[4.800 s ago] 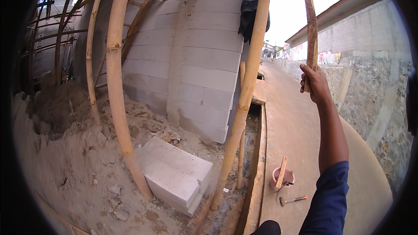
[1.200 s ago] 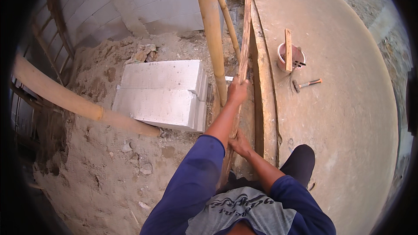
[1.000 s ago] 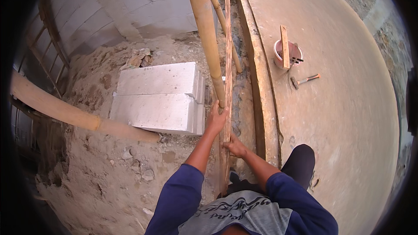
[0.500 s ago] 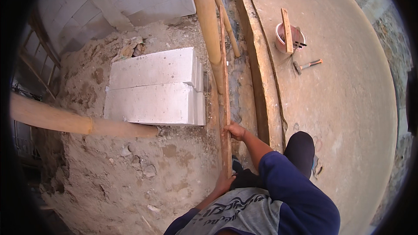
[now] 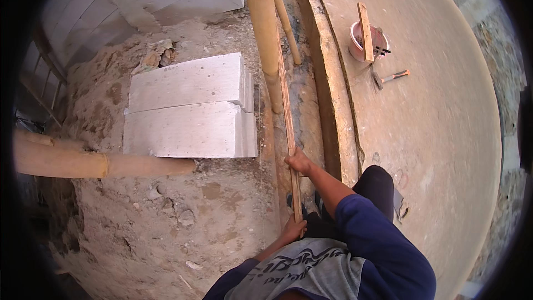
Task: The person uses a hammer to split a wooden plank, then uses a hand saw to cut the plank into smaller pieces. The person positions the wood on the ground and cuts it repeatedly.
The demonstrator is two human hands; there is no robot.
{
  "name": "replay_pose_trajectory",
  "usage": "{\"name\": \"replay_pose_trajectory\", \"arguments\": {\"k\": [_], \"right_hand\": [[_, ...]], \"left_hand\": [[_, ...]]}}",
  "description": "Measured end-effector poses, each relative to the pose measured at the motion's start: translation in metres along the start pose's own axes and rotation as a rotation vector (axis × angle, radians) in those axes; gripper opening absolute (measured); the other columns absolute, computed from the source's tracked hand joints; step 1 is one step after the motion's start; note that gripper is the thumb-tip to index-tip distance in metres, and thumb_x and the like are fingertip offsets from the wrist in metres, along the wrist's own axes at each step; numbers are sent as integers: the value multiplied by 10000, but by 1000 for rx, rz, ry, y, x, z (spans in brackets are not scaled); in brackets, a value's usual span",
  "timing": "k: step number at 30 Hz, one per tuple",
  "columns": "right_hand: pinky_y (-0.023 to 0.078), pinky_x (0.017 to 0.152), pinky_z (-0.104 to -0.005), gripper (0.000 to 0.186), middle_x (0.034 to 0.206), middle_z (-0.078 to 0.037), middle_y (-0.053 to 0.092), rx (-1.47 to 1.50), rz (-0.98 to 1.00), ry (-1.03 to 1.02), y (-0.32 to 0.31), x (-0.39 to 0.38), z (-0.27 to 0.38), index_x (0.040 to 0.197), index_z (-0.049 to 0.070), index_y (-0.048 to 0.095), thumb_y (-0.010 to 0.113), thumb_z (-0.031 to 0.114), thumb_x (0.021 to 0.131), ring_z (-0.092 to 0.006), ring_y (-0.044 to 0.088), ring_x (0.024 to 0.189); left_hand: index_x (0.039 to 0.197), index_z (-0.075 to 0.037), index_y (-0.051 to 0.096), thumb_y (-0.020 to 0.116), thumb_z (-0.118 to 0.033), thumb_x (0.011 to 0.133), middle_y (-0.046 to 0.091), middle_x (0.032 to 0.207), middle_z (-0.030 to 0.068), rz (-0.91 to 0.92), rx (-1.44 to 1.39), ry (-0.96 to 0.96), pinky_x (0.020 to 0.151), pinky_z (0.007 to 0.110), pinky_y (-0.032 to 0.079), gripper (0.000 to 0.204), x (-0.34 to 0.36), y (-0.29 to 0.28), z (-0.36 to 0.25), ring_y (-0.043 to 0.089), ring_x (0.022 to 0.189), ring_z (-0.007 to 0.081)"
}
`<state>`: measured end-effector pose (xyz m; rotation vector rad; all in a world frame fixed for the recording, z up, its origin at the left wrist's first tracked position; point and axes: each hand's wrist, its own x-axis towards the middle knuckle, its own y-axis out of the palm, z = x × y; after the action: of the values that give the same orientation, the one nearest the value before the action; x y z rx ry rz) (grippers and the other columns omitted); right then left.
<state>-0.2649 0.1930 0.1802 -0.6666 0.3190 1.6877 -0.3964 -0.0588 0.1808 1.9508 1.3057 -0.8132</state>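
The left hand (image 5: 293, 228) and, ahead, right hand (image 5: 298, 160) wrap around a wooden stick (image 5: 287, 116), likely stiff and best held with hands apart.

Wide fisheye on that person's head, left of a pair; faces steeply down, close above grey-and-navy cloth shirt (image 5: 319, 271).

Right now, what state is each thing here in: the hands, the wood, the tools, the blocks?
Left hand: closed around the near end of the wooden strip.
Right hand: closed around the strip, farther along.
Wooden strip: held in both hands.
Pale blocks: stacked, two side by side on top.
Bucket: upright, uncovered, things inside.
Short board: leaning across the bucket.
Hammer: lying on the pavement.
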Motion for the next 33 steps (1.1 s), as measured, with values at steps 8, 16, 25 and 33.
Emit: {"name": "replay_pose_trajectory", "arguments": {"k": [8, 16, 25, 33], "right_hand": [[512, 596, -372, 727, 890, -160, 596, 134, -86, -141, -29, 39, 40, 1391, -58, 315, 647, 182, 791, -227, 610, 674], [519, 800, -396, 645, 1021, -210, 655, 120, 3, -152, -79, 119, 98, 1320, -31, 466, 683, 193, 755, -299, 646, 926], [473, 943, -395, 672, 1128, -264, 642, -32, -49, -379, -170, 254, 181, 1364, -15, 475, 697, 277, 800, -350, 627, 1056], [430, 1003, -400, 759, 1267, -272, 575, 171, -377, -172, -202, 256, 182, 1417, -62, 417, 663, 389, 859, -358, 570, 1166]], "left_hand": [[1218, -11, 424, 617, -212, 929, 566, 923, 91, -83, -59, 100, 639, 320, 546, 402, 19, 12, -66, 618, 768, 169], [1076, -42, 488, 612, -205, 932, 552, 831, 47, -68, -188, -47, 605, 296, 545, 251, 62, 16, -142, 603, 725, 144], [983, 62, 550, 652, -215, 874, 623, 633, 105, -411, 232, 246, 492, 338, 498, 314, 193, 0, -264, 635, 550, 196], [950, 16, 564, 647, -177, 883, 605, 719, 74, -505, 107, 218, 476, 293, 459, 220, 287, -42, -402, 582, 554, 138]]}}
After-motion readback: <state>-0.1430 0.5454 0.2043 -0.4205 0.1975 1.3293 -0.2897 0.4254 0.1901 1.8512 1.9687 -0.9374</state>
